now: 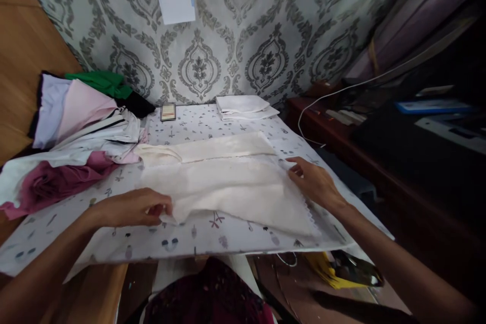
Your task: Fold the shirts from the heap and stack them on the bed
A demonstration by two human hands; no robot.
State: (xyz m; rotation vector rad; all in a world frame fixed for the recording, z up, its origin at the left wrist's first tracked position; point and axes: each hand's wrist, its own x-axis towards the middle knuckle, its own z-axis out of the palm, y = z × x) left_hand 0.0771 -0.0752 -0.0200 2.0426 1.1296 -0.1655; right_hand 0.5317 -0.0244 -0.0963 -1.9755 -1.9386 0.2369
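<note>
A cream cloth [231, 182] lies partly folded on a table covered with a white patterned sheet [197, 243]. My left hand [140, 207] pinches the cloth's near left corner between thumb and fingers. My right hand [313, 179] rests on the cloth's right edge, fingers curled over the fabric. A folded strip of the same cloth runs along the far side.
A heap of clothes [76, 136] in pink, white, maroon and green lies at the left. Folded white cloths [245, 106] and a small dark box [168, 111] sit by the patterned wall. A dark cabinet [398, 136] with a white cable stands at the right. Yellow-handled scissors [345, 268] lie below the table's edge.
</note>
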